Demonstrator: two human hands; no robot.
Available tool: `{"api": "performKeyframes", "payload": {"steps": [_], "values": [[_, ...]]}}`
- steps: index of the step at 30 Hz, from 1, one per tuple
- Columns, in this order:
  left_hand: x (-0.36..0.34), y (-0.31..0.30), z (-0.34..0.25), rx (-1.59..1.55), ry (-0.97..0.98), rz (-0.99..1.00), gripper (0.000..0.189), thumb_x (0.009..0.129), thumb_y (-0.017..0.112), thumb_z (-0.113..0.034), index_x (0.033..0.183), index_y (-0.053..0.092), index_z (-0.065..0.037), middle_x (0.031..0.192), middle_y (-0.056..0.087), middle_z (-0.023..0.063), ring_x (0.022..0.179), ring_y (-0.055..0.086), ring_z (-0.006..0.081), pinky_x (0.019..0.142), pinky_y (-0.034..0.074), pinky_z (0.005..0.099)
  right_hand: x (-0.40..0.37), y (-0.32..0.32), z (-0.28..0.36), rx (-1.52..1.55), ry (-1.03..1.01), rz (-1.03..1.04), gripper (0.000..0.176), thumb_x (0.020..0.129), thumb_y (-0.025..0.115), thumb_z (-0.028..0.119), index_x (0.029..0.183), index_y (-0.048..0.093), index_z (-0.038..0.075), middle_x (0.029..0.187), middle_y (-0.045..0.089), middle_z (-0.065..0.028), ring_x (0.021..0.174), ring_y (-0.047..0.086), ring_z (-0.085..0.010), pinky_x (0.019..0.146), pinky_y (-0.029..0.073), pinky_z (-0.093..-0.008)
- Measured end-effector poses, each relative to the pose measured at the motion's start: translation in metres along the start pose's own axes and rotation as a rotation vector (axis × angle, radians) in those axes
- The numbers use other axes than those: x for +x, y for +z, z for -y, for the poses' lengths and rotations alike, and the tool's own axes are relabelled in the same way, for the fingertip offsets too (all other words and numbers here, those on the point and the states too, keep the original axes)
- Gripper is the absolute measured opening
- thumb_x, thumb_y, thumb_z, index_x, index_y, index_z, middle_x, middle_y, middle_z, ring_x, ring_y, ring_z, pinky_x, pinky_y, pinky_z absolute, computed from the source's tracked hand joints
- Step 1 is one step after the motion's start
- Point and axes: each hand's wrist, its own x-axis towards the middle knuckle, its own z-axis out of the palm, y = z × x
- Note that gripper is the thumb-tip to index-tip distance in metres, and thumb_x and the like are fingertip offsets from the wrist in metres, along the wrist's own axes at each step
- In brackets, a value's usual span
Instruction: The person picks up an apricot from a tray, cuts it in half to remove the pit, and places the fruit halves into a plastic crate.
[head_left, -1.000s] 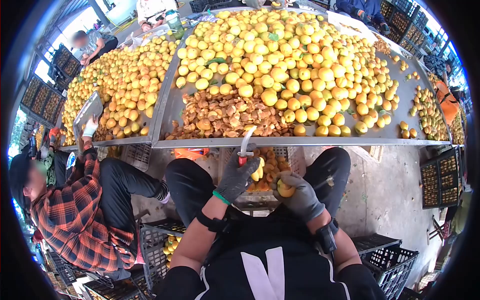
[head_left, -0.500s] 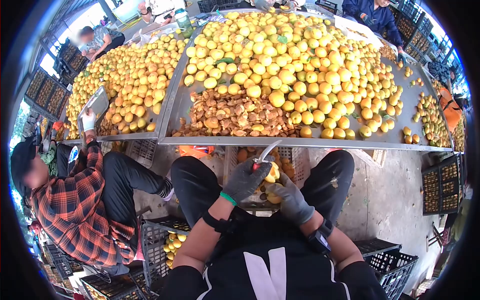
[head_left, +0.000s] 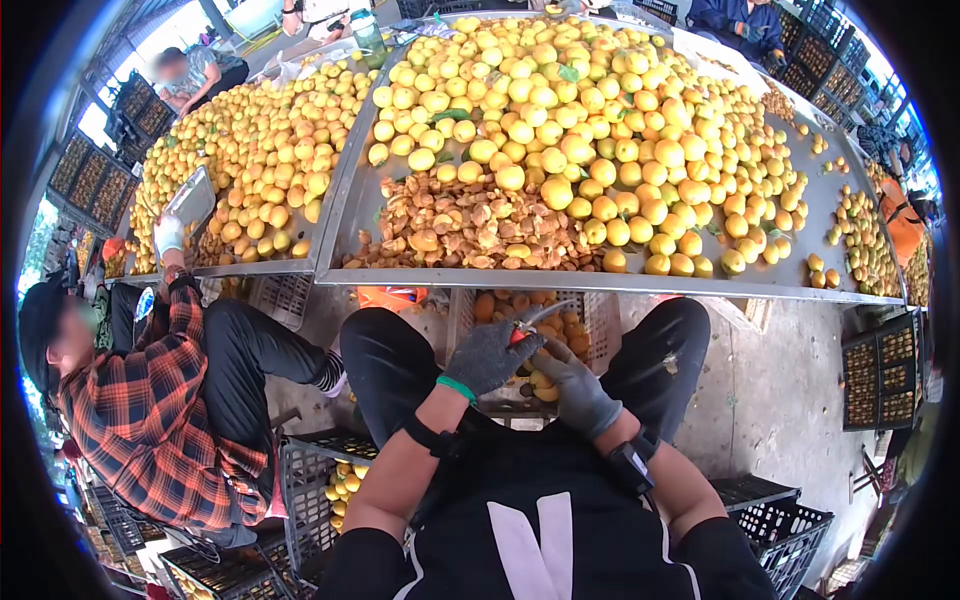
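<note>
My left hand (head_left: 486, 357), in a dark glove with a green cuff, is closed around the red handle of a small curved knife (head_left: 543, 313). The blade points up and to the right. My right hand (head_left: 580, 393), in a grey glove, is beside it with fingers bent in near the handle; what they hold, if anything, is hidden. Both hands are over a pale plastic crate (head_left: 601, 345) holding orange-yellow apricot pieces (head_left: 572, 325). Ahead on the metal table (head_left: 440, 278) lie a heap of whole apricots (head_left: 600, 175) and a pile of brownish pieces (head_left: 470, 225).
At my left a person in a plaid shirt (head_left: 150, 430) sits with a gloved hand by a tray (head_left: 190, 200) at another heap. Black crates stand beside me, one with apricots (head_left: 345, 490), another at right (head_left: 785, 530). Other people are across the table.
The cut yellow apricot seen between my hands has gone from view. My right hand has come up against the left, and the knife blade has tipped lower toward the right.
</note>
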Motion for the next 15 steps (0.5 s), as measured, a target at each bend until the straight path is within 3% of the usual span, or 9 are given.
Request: {"api": "performKeyframes", "payload": {"steps": [2, 6, 7, 8, 9, 11, 13, 15], "values": [[0.001, -0.011, -0.006, -0.187, -0.086, 0.065, 0.042, 0.088, 0.059, -0.040, 0.114, 0.058, -0.007, 0.079, 0.064, 0.0158, 0.076, 0.064, 0.0329, 0.067, 0.050, 0.0425, 0.007, -0.004, 0.000, 0.551, 0.451, -0.111, 0.037, 0.091, 0.057, 0.019, 0.123, 0.047, 0.003, 0.104, 0.059, -0.0094, 0.086, 0.065, -0.0188, 0.072, 0.056, -0.0303], [0.001, -0.012, -0.002, -0.420, -0.130, -0.060, 0.040, 0.091, 0.059, -0.034, 0.116, 0.056, -0.002, 0.073, 0.063, 0.0143, 0.069, 0.064, 0.0262, 0.064, 0.050, 0.0377, 0.006, -0.011, 0.008, 0.486, 0.554, -0.249, 0.034, 0.092, 0.055, 0.023, 0.121, 0.048, 0.005, 0.103, 0.058, -0.0085, 0.083, 0.064, -0.0181, 0.063, 0.056, -0.0298], [0.001, -0.012, -0.003, -0.552, -0.118, -0.107, 0.036, 0.092, 0.057, -0.028, 0.118, 0.055, -0.002, 0.071, 0.062, 0.0101, 0.065, 0.061, 0.0201, 0.061, 0.049, 0.0335, 0.003, -0.015, 0.000, 0.484, 0.558, -0.248, 0.034, 0.092, 0.055, 0.023, 0.121, 0.048, 0.005, 0.103, 0.058, -0.0085, 0.083, 0.064, -0.0181, 0.063, 0.056, -0.0298], [0.000, -0.015, -0.007, -0.683, -0.107, -0.154, 0.032, 0.094, 0.055, -0.022, 0.119, 0.054, -0.003, 0.069, 0.062, 0.0060, 0.061, 0.059, 0.0140, 0.059, 0.048, 0.0293, -0.001, -0.017, -0.007, 0.381, 0.488, -0.170, 0.033, 0.094, 0.053, 0.025, 0.119, 0.050, 0.004, 0.104, 0.058, -0.0086, 0.085, 0.063, -0.0177, 0.064, 0.055, -0.0293], [0.000, -0.019, -0.012, -0.684, -0.110, -0.159, 0.032, 0.094, 0.055, -0.022, 0.119, 0.054, -0.003, 0.069, 0.062, 0.0060, 0.061, 0.059, 0.0140, 0.059, 0.048, 0.0293, -0.002, -0.018, -0.013, 0.277, 0.414, -0.090, 0.033, 0.095, 0.051, 0.028, 0.118, 0.051, 0.004, 0.105, 0.058, -0.0088, 0.086, 0.062, -0.0173, 0.065, 0.055, -0.0287], [-0.002, -0.026, -0.024, -1.126, -0.162, -0.071, 0.027, 0.094, 0.054, -0.016, 0.118, 0.055, -0.004, 0.067, 0.061, 0.0048, 0.056, 0.056, 0.0101, 0.050, 0.043, 0.0229, -0.002, -0.015, -0.007, 0.412, 0.480, 0.010, 0.034, 0.096, 0.048, 0.029, 0.117, 0.053, 0.003, 0.105, 0.059, -0.0088, 0.087, 0.061, -0.0170, 0.065, 0.054, -0.0278], [-0.005, -0.026, -0.032, -1.183, -0.206, -0.081, 0.027, 0.094, 0.054, -0.015, 0.119, 0.055, -0.005, 0.065, 0.059, 0.0047, 0.052, 0.053, 0.0096, 0.046, 0.040, 0.0220, -0.004, -0.008, 0.010, 0.548, 0.544, 0.107, 0.035, 0.097, 0.046, 0.031, 0.115, 0.054, 0.003, 0.104, 0.059, -0.0088, 0.088, 0.060, -0.0167, 0.065, 0.053, -0.0270], [-0.009, -0.024, -0.032, -1.239, -0.252, -0.090, 0.026, 0.094, 0.053, -0.013, 0.119, 0.055, -0.005, 0.064, 0.058, 0.0045, 0.048, 0.050, 0.0091, 0.043, 0.038, 0.0211, -0.007, 0.000, 0.025, 0.411, 0.354, 0.404, 0.035, 0.097, 0.044, 0.032, 0.116, 0.054, 0.004, 0.102, 0.060, -0.0085, 0.086, 0.061, -0.0178, 0.065, 0.050, -0.0252]]}}
